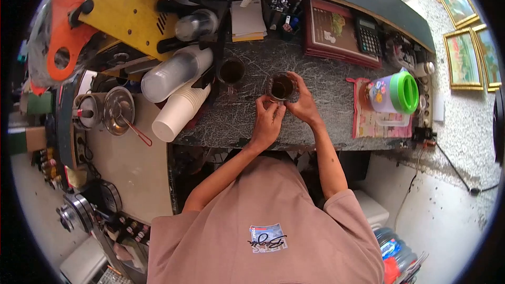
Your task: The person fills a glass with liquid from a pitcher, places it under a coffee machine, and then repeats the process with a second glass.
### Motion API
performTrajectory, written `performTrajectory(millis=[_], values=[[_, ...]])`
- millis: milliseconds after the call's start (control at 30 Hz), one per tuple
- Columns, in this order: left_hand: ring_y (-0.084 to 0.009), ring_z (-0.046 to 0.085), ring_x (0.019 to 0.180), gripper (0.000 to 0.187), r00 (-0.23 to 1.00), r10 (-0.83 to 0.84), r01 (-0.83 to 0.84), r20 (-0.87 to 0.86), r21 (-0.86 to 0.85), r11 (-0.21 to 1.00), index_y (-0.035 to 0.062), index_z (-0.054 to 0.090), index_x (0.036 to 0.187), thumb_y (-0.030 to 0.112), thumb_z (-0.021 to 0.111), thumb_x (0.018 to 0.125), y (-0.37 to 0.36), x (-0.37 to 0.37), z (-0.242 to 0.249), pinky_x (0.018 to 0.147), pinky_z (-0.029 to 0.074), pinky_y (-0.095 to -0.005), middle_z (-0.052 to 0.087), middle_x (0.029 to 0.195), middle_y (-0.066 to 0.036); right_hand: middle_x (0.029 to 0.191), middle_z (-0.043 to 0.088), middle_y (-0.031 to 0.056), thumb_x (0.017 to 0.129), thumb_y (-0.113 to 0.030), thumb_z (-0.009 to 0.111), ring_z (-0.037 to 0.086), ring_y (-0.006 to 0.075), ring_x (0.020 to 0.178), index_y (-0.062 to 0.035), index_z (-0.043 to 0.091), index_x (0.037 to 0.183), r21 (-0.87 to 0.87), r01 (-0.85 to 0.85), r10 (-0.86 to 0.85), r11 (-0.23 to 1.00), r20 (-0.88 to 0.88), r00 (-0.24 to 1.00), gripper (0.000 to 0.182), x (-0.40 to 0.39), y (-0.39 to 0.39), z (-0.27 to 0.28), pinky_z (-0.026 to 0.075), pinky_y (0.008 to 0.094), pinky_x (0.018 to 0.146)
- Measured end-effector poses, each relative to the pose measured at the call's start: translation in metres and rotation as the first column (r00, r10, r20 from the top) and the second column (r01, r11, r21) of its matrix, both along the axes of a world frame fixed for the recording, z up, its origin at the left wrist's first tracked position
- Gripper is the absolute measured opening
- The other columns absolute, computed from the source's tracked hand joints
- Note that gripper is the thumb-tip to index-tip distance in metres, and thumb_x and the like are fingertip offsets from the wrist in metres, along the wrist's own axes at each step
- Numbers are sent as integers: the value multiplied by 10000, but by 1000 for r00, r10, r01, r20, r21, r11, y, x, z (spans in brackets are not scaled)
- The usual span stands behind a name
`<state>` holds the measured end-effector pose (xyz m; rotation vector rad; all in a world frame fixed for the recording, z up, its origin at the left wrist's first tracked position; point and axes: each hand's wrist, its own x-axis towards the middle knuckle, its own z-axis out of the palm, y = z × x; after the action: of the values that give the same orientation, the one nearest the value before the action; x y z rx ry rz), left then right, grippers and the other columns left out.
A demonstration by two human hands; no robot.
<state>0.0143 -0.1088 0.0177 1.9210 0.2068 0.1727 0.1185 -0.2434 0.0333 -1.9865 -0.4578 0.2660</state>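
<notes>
A glass mug of dark liquid is at the counter's middle, between my two hands. My right hand is wrapped round its right side. With fingers pinched together, my left hand grips the near side of the mug, around its handle. My fingers partly cover the handle. Farther left on the dark, scratched counter stands a second glass mug, also with dark liquid in it and apart from both hands.
Stacked paper cups and plastic cups stick out at the left. Behind are a notepad, dark red menu books and a calculator. A green-lidded pitcher stands at the right on a patterned cloth.
</notes>
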Motion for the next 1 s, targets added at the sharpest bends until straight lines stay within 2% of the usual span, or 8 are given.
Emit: performTrajectory(millis=[167, 300, 433, 700, 767, 833, 933, 1000], values=[[-317, 586, 1141, 327, 998, 70, -70, 1, 37, 997, -3, 670, 1109, 295, 553, 1044, -6, -4, 2, 945, 498, -400, 365, 1422, -191, 1329, 624, 163, 741, -117, 824, 579, 310, 1290, -73, 481, 1431, -7, -211, 211, 977, -36, 977, 771, 17, 1, -16, 482, 428, 1052], [-322, 560, 1224, 294, 994, 111, -111, -9, -130, 985, -23, 656, 1097, 249, 565, 1031, -13, -4, 4, 990, 486, -429, 372, 1450, -221, 1305, 640, 158, 732, -126, 843, 611, 320, 1247, -70, 527, 1384, 4, -229, 229, 973, -78, 970, 727, 19, 6, -14, 509, 424, 1018], [-273, 582, 1214, 236, 981, 182, -192, -62, -299, 935, -21, 666, 1066, 196, 591, 1013, -17, -7, 9, 953, 533, -385, 406, 1451, -193, 1249, 672, 152, 709, -151, 875, 660, 316, 1169, -51, 564, 1339, -26, -221, 222, 975, 53, 974, 709, 17, 5, -8, 547, 414, 962], [-319, 531, 1300, 184, 970, 231, -244, -79, -284, 927, -6, 668, 1007, 166, 669, 940, -1, -48, 14, 1001, 525, -397, 385, 1492, -179, 1221, 681, 173, 684, -194, 910, 686, 338, 1109, -18, 554, 1318, -64, -274, 279, 960, 112, 954, 749, -19, 17, -6, 567, 431, 898], [-340, 499, 1341, 181, 960, 274, -279, -59, -274, 920, 4, 670, 985, 174, 687, 927, 9, -66, 15, 1014, 515, -410, 376, 1508, -182, 1216, 678, 181, 682, -227, 916, 689, 351, 1090, -13, 553, 1316, -102, -335, 350, 937, 236, 907, 762, -30, 21, -19, 566, 431, 892], [-379, 378, 1443, 192, 961, 262, -278, -91, -299, 913, -2, 661, 961, 186, 681, 929, 19, -88, 14, 1114, 423, -459, 292, 1581, -200, 1210, 679, 180, 683, -248, 915, 689, 352, 1085, -17, 554, 1317, -101, -364, 377, 926, 204, 903, 765, -46, 33, -15, 567, 426, 887], [-391, 299, 1487, 199, 965, 264, -258, 3, -198, 946, -5, 661, 949, 191, 679, 919, 37, -120, 15, 1181, 302, -488, 248, 1611, -218, 1196, 680, 177, 688, -282, 908, 690, 353, 1076, -20, 560, 1311, -105, -428, 440, 898, 208, 873, 760, -72, 55, -6, 568, 419, 879], [-407, 302, 1480, 183, 944, 329, -315, 22, -236, 919, 7, 660, 920, 188, 686, 909, 47, -143, 17, 1188, 284, -487, 252, 1613, -221, 1187, 681, 176, 692, -295, 903, 691, 353, 1071, -21, 564, 1306, -106, -479, 490, 871, 244, 837, 752, -93, 73, -3, 568, 416, 876]])
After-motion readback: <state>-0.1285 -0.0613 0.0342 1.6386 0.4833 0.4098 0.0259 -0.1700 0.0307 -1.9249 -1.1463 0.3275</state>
